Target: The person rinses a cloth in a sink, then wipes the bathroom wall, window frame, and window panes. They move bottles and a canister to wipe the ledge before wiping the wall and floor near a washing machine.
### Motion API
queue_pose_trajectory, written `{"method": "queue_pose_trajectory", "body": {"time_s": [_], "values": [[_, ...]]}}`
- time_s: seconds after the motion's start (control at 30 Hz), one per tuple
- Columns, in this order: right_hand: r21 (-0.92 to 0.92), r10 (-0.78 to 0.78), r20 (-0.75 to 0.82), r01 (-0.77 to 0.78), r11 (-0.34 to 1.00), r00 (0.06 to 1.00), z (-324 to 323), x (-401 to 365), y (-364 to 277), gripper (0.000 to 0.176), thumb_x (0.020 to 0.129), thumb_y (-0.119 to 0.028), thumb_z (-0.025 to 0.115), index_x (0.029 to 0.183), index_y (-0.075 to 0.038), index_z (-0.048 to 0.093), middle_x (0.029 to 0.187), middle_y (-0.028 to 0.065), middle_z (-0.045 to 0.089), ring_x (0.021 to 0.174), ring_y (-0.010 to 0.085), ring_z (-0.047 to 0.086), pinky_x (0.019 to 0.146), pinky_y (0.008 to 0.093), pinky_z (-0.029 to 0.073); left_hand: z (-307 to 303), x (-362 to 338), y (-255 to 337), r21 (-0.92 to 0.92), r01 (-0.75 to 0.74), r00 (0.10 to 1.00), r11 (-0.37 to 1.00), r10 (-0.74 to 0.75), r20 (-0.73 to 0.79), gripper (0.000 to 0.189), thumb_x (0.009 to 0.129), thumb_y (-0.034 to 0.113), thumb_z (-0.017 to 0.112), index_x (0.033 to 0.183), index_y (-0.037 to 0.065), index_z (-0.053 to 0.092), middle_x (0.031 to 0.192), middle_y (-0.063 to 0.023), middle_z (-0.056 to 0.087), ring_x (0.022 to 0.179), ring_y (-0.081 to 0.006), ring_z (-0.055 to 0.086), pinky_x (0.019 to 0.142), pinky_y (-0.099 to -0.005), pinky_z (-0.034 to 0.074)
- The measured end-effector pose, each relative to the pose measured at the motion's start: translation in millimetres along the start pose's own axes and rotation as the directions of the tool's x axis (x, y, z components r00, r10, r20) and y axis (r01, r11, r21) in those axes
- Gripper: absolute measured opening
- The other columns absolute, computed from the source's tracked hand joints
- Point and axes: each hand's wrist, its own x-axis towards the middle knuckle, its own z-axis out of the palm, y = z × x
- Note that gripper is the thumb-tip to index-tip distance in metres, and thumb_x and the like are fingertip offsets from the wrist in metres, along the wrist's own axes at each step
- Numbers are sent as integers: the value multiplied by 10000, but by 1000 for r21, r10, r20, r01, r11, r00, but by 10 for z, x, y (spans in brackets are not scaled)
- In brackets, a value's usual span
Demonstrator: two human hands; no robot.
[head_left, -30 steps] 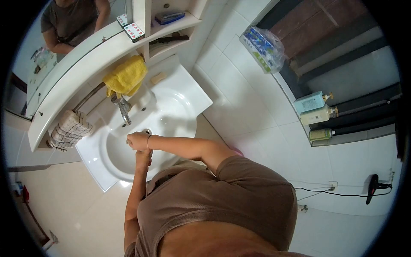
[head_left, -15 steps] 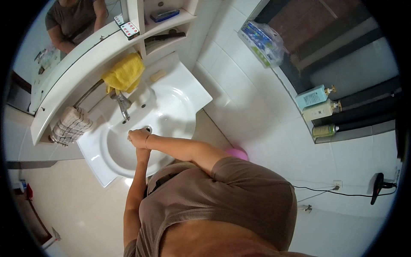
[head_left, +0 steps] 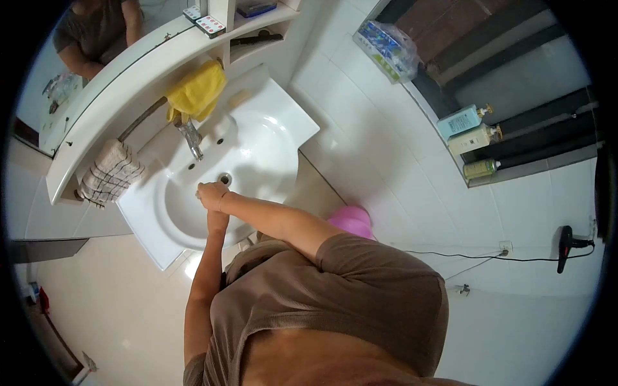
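Observation:
Above the white washbasin [head_left: 257, 161], my two hands are pressed together, near the drain hole and in front of the metal faucet [head_left: 189, 138]. My right hand [head_left: 212, 195], with a thin band at its wrist, lies uppermost with its fingers wrapped round my left hand. Of my left hand [head_left: 217, 213] only the part by the wrist shows; its fingers are hidden beneath the right. No water is visible at the faucet. A yellow cloth [head_left: 198, 90] hangs behind the faucet, and a bar of soap [head_left: 240, 98] rests on the basin's back rim.
A checked towel [head_left: 111, 172] hangs left of the basin, below a mirror [head_left: 96, 45]. Pink plastic [head_left: 352, 220] stands beneath the basin's right side. Bottles [head_left: 460, 122] line the right-hand ledge. A black hair dryer [head_left: 565, 249] hangs at the far right.
The view has shifted slightly, and more of the drain and the pink plastic shows. My hands remain pressed together over the basin, now a little nearer its left side below the drain.

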Motion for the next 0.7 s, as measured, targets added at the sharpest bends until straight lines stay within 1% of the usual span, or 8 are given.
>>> {"method": "queue_pose_trajectory", "body": {"time_s": [0.07, 0.13, 0.23, 0.43, 0.57, 0.63, 0.67, 0.7], "values": [[-43, 20, 21, -19, 999, 1000, -21, -23, -67, 227, 832, -192, 478, 926, -4, 564, 871, 192, 645, 855, 326, 628, 761, 417, 474, -92, -10, 85, 35, -40, 999, 999, 40, -5, 357, 862, 254, 509, 1170, 75, 516, 1144, -181, 571, 1069, -303, 547, 837, -409, 435], [-52, 34, 14, -33, 998, 999, -19, -24, -104, 227, 834, -192, 476, 921, -3, 567, 869, 192, 645, 854, 328, 627, 761, 419, 474, -306, 11, 351, 23, 393, 893, 919, -387, 232, 360, 872, 258, 479, 1202, 114, 498, 1155, -178, 566, 1069, -307, 546, 839, -416, 437], [-38, 73, -30, -74, 997, 997, 16, -44, -143, 227, 836, -189, 474, 917, -1, 573, 867, 196, 645, 857, 332, 626, 761, 424, 475, 267, -17, -582, 183, 40, 982, 982, -73, 175, 405, 875, 285, 471, 1256, 150, 459, 1182, -168, 556, 1097, -303, 534, 876, -421, 423], [-56, 137, -61, -141, 988, 989, 8, -34, -187, 234, 834, -195, 483, 911, 1, 585, 890, 202, 645, 877, 333, 628, 773, 422, 483, 322, 25, -581, 91, -42, 998, 995, 38, 53, 472, 877, 374, 445, 1307, 182, 406, 1240, -145, 525, 1165, -306, 483, 911, -426, 400], [-35, 167, -94, -171, 985, 982, -8, -32, -205, 234, 819, -200, 498, 889, -4, 605, 902, 189, 647, 889, 327, 627, 780, 404, 492, -92, 47, -55, 62, 247, 941, 967, -254, 225, 574, 848, 427, 507, 1303, 98, 387, 1234, -162, 526, 1177, -297, 475, 918, -397, 397], [66, 75, -112, -68, 995, 991, -68, -35, -66, 251, 800, -222, 512, 889, -13, 619, 912, 184, 646, 889, 332, 622, 782, 398, 491, -77, 61, -96, -317, -127, 986, 940, 85, -144, 630, 810, 497, 568, 1176, 0, 441, 995, -162, 619, 895, -261, 623, 738, -352, 489], [166, -16, -134, 38, 985, 991, -96, -2, 25, 268, 780, -244, 527, 889, -22, 632, 922, 180, 646, 888, 337, 617, 784, 393, 490, -184, 56, -69, -316, -126, 986, 940, 83, -146, 630, 810, 497, 568, 1176, 0, 441, 995, -162, 619, 895, -261, 623, 738, -352, 489], [312, 82, -43, -65, 948, 996, 68, 211, 345, 332, 721, -316, 569, 890, -44, 657, 926, 176, 644, 870, 343, 610, 790, 376, 490, -577, 61, 268, -336, 257, 964, 906, -216, 155, 617, 793, 525, 585, 1093, 1, 458, 848, -121, 600, 705, -217, 593, 603, -312, 472]]}}
